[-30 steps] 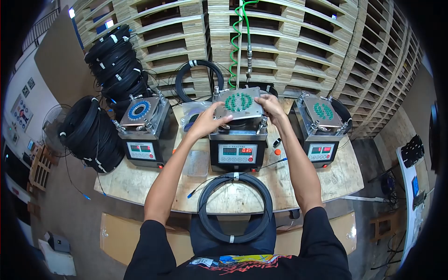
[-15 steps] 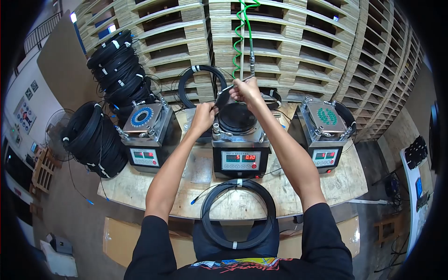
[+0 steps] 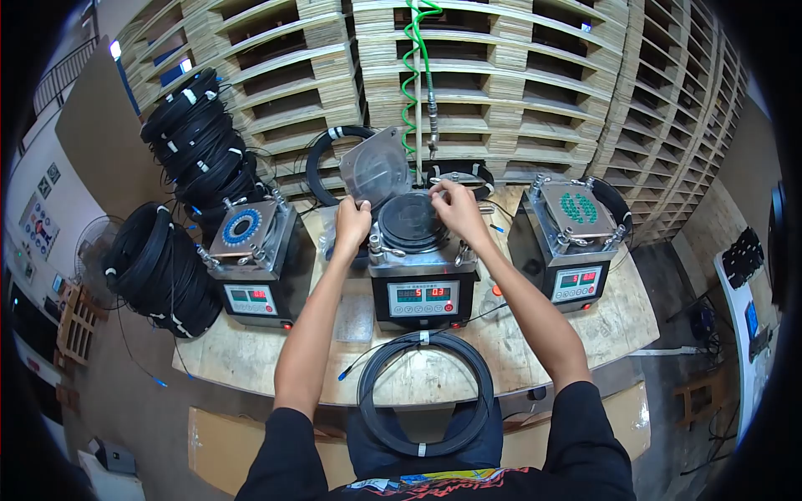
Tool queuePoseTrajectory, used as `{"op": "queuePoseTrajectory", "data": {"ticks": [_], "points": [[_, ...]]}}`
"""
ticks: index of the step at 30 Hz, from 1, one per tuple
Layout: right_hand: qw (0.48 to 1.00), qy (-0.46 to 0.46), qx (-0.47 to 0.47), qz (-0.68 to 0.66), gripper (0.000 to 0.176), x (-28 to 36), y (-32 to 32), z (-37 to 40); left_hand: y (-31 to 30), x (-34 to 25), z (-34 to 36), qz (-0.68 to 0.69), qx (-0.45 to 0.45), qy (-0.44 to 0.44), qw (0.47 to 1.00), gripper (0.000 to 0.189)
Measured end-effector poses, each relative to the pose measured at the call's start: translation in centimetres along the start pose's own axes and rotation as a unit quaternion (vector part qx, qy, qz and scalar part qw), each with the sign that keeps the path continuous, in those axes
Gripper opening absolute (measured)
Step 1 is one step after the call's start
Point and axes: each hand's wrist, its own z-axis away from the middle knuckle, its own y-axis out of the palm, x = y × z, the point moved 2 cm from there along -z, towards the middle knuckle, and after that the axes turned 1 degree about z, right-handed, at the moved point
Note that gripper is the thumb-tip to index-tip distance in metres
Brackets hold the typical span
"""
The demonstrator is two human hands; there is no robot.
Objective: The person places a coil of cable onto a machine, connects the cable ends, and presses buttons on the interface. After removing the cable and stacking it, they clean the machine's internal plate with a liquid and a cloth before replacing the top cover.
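My left hand (image 3: 352, 222) is closed on the lower corner of a square metal plate (image 3: 376, 167), which is tilted up at the left of the middle machine (image 3: 423, 298). A round black disc (image 3: 411, 219) lies on top of that machine. At the disc's right rear edge is my right hand (image 3: 455, 204), its fingers bent; whether they hold anything is hidden. The middle machine's red display is lit. A coil of black cable (image 3: 368, 392) rests at the table's front edge and over my lap.
Similar machines stand at the left (image 3: 250, 298) and right (image 3: 576, 282), topped by plates with blue and green rings. Stacked black cable coils (image 3: 159, 267) are at the far left. Behind the table rise wooden pallets (image 3: 459, 108) and a green coiled hose (image 3: 412, 83).
The square plate now shows its broad face, tilted up behind my left hand. My right hand has moved down and away from it to the disc. The view has shifted slightly.
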Motion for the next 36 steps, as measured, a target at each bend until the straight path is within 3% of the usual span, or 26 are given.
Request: {"op": "queuePoseTrajectory", "data": {"ticks": [1,3,4,5,7,9,11,15,17,18,20,22,26,29,31,34,36], "points": [[1.0,-0.012,-0.005,0.004,0.017,0.8,0.0,0.1,0.3,-0.6,0.7,0.049,-0.004,-0.033,0.998,0.039],[1.0,-0.006,0.005,0.018,0.018,0.8,0.1,0.0,1.6,-2.4,2.5,0.189,-0.121,0.001,0.975,0.059],[1.0,0.003,0.017,-0.001,0.018,0.6,0.1,-0.2,0.7,-4.6,3.6,0.204,-0.114,0.032,0.972,0.067],[0.999,0.01,0.027,-0.019,0.018,0.4,0.1,-0.4,0.6,-5.1,4.0,0.205,-0.112,0.034,0.972,0.067],[0.994,0.063,0.038,-0.084,0.018,-0.3,-0.2,-1.0,0.2,-6.1,4.8,0.17,-0.223,0.12,0.952,0.063],[0.962,0.159,0.061,-0.213,0.019,-1.3,-1.0,-2.3,0.0,-6.4,5.1,0.134,-0.194,0.145,0.961,0.058],[0.99,0.072,0.019,-0.119,0.025,-5.1,-1.5,-5.5,0.0,-6.3,5.0,0.053,-0.13,0.15,0.979,0.052],[0.993,0.058,-0.068,-0.08,0.031,-9.0,-3.1,-13.0,0.4,-4.8,4.3,0.067,-0.078,0.083,0.991,0.055],[0.993,0.078,-0.087,-0.031,0.032,-11.4,-2.9,-16.7,0.1,-5.7,4.4,0.061,-0.086,0.086,0.991,0.061],[0.985,0.146,-0.063,-0.067,0.039,-10.6,-2.8,-17.6,0.0,-5.9,4.4,0.06,-0.078,0.076,0.992,0.063],[0.984,0.153,-0.072,-0.051,0.046,-11.2,-1.3,-19.4,0.2,-5.5,4.4,0.047,-0.089,0.086,0.991,0.067],[0.985,0.161,-0.069,0.001,0.065,-12.3,0.4,-21.5,0.2,-5.5,4.5,0.045,-0.09,0.083,0.991,0.068],[0.984,0.145,-0.052,0.084,0.065,-16.2,4.0,-23.8,-0.3,-6.2,4.6,0.062,-0.077,0.064,0.993,0.07],[0.989,0.093,-0.061,0.093,0.052,-15.5,4.2,-23.4,-0.1,-5.9,4.7,0.064,-0.086,0.096,0.99,0.068],[0.991,0.011,-0.018,0.131,0.049,-11.1,2.1,-21.5,0.0,-5.4,4.4,0.063,-0.075,0.09,0.991,0.067],[0.997,-0.016,0.009,0.07,0.039,-5.5,-0.4,-18.0,0.2,-5.2,4.3,0.06,-0.066,0.084,0.993,0.067],[0.991,0.026,0.023,-0.128,0.031,-1.2,-1.9,-14.9,0.2,-5.2,4.3,0.071,-0.064,0.068,0.993,0.066]]}}
